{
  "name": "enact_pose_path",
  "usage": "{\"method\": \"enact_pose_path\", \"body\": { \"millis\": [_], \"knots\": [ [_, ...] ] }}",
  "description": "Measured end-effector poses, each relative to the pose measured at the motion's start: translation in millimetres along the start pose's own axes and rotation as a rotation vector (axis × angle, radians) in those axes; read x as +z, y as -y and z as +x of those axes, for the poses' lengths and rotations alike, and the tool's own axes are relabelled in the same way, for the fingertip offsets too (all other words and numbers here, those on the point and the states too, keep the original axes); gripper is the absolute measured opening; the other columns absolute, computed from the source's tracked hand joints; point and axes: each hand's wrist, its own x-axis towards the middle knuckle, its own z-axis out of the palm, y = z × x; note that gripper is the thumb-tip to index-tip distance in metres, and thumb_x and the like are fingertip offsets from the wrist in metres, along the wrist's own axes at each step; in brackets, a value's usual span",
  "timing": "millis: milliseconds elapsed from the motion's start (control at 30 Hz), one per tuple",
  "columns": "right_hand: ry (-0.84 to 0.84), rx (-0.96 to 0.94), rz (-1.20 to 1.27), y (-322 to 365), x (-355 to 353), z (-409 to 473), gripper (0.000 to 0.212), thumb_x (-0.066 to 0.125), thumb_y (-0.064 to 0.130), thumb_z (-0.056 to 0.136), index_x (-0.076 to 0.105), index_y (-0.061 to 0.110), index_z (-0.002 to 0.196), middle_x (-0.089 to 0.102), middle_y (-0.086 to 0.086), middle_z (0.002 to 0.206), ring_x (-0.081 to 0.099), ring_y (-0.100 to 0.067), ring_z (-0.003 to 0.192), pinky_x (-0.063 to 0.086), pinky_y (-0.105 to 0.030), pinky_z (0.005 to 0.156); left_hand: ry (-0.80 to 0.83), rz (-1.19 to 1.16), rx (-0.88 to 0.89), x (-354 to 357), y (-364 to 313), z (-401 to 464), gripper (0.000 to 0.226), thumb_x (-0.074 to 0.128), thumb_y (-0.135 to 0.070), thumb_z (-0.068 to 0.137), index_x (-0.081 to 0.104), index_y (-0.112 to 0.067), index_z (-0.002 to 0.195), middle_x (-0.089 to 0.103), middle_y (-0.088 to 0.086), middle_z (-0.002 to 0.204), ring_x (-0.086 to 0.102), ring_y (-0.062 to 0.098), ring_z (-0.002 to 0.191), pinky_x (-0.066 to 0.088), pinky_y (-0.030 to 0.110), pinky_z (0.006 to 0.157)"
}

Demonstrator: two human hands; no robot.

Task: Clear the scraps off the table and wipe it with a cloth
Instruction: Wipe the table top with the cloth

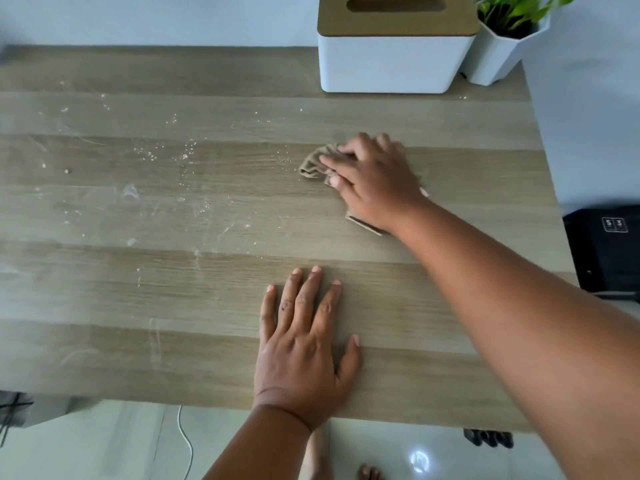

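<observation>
A crumpled beige cloth (313, 165) lies on the wooden table (207, 299), right of centre. My right hand (372, 180) lies on top of it, pressing it down, and the cloth bunches between thumb and fingers. A flat corner of the cloth (363, 226) sticks out under the wrist. Closer to the front edge, my left hand (304, 341) rests flat on the tabletop with straight, spread fingers and holds nothing. Small pale crumbs (183, 156) and whitish smears (131, 192) are scattered over the left and middle of the table.
A white tissue box with a wooden lid (394, 46) stands at the back right, beside a white pot with a green plant (502, 46). A black device (604, 251) sits past the right edge. A white cable (187, 441) lies on the tiled floor below.
</observation>
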Motion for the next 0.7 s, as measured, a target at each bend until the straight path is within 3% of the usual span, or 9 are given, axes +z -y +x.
{"method": "enact_pose_path", "body": {
  "millis": [67,167,333,400,533,700],
  "knots": [
    [-0.029,0.037,-0.019,-30,-7,-16,0.043,0.052,0.047,0.098,0.066,0.034,0.136,0.06,-0.005,0.128,0.051,-0.039,0.111,0.039,-0.047,0.094,0.003,0.001,0.0,0,-1,0,0.071,0.052,-0.055,0.089,0.049,-0.02,0.151,0.034,0.004,0.166,0.019,0.025,0.158,0.019,0.057,0.124],
    [-0.072,0.255,-0.091,-58,-12,-16,0.041,0.052,0.045,0.099,0.064,0.035,0.137,0.057,-0.005,0.132,0.048,-0.041,0.116,0.036,-0.046,0.098,0.004,-0.005,0.002,0,-1,0,0.071,0.051,-0.056,0.09,0.048,-0.021,0.152,0.032,0.004,0.166,0.017,0.024,0.158,0.017,0.056,0.125],
    [-0.118,0.572,-0.092,-21,-3,25,0.034,0.052,0.032,0.094,0.067,0.033,0.124,0.053,-0.005,0.129,0.045,-0.038,0.119,0.038,-0.044,0.096,0.012,-0.001,0.0,1,0,-1,0.072,0.051,-0.056,0.091,0.045,-0.022,0.153,0.03,0.003,0.167,0.016,0.024,0.158,0.015,0.056,0.125],
    [-0.086,0.537,-0.063,0,1,35,0.038,0.052,0.03,0.092,0.066,0.034,0.127,0.052,-0.005,0.129,0.045,-0.036,0.119,0.038,-0.043,0.096,0.014,0.002,-0.001,1,0,0,0.072,0.05,-0.056,0.091,0.045,-0.022,0.154,0.03,0.003,0.167,0.015,0.024,0.158,0.015,0.056,0.126],
    [-0.021,0.276,-0.044,35,5,28,0.043,0.054,0.035,0.094,0.062,0.036,0.136,0.052,-0.005,0.131,0.045,-0.034,0.118,0.036,-0.044,0.096,0.022,0.014,-0.011,2,-1,0,0.072,0.049,-0.057,0.09,0.045,-0.021,0.153,0.031,0.003,0.167,0.016,0.024,0.158,0.015,0.056,0.126],
    [0.018,-0.065,0.029,18,-8,-45,0.039,0.054,0.044,0.097,0.067,0.038,0.133,0.06,-0.001,0.13,0.053,-0.035,0.112,0.04,-0.045,0.093,0.013,0.01,-0.013,-1,-2,0,0.072,0.05,-0.056,0.089,0.048,-0.021,0.152,0.034,0.004,0.166,0.019,0.025,0.158,0.016,0.056,0.125]
  ]
}}
